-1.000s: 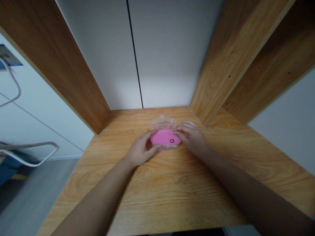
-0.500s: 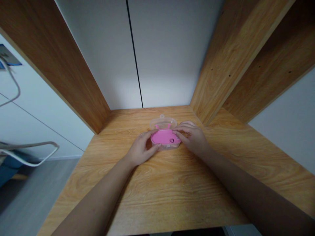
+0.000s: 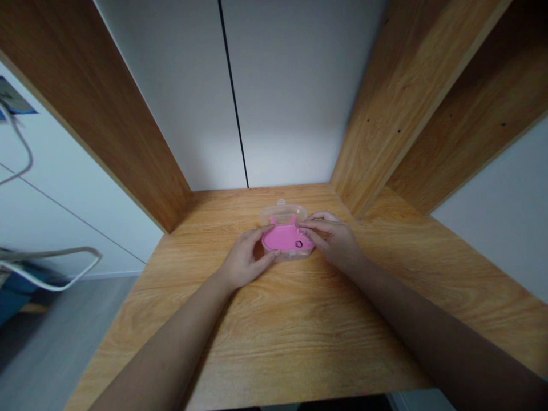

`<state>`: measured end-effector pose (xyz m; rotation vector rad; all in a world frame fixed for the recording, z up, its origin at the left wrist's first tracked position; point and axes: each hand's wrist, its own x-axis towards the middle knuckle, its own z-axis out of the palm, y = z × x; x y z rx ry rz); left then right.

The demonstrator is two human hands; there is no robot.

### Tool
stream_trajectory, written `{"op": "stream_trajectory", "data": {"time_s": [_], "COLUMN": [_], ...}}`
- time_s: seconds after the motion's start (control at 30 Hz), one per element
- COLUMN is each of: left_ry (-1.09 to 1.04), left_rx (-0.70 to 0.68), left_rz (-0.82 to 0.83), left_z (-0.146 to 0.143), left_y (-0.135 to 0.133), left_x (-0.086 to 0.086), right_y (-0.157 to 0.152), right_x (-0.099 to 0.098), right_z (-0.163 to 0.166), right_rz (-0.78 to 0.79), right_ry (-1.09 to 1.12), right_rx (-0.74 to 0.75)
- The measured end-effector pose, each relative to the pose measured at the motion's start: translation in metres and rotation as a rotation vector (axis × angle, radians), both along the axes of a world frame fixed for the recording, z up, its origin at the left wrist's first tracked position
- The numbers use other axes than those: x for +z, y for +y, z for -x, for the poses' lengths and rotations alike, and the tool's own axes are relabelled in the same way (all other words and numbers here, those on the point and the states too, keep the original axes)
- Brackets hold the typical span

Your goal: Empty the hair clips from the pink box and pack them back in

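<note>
A small clear plastic box with a pink inside rests on the wooden table. Its clear lid stands raised at the back on pink hinges. My left hand grips the left end of the box, thumb at the front rim and fingers at the back. A thin dark ring, like a small elastic hair tie, lies on the pink surface. Over the right end, my right hand pinches thumb and forefinger together at a thin pale strand, too fine to name surely.
The wooden tabletop runs back to a white panel with a dark seam. Wooden boards rise at left and right. Pale cables hang beyond the table's left edge.
My right fingertips have shifted slightly left over the pink surface, and a pale strand now shows beneath them. My left hand and the box stay in place.
</note>
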<state>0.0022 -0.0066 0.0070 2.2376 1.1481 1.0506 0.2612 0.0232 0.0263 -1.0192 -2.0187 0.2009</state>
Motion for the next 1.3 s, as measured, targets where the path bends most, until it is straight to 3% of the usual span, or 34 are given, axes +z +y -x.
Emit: {"op": "stream_trajectory", "data": {"time_s": [0.4, 0.87, 1.3], "left_ry": [-0.001, -0.016, 0.014], "left_rx": [-0.003, -0.003, 0.028], "left_rz": [-0.001, -0.028, -0.045], "left_z": [0.0, -0.002, -0.001], "left_y": [0.001, -0.001, -0.001], "left_x": [-0.001, 0.002, -0.001], "right_y": [-0.005, -0.009, -0.012], "right_x": [0.01, 0.01, 0.014], "right_z": [-0.004, 0.003, 0.004], "right_rz": [-0.117, 0.142, 0.228], "right_ry": [-0.051, -0.134, -0.196], "right_rx": [0.119, 0.018, 0.006]}}
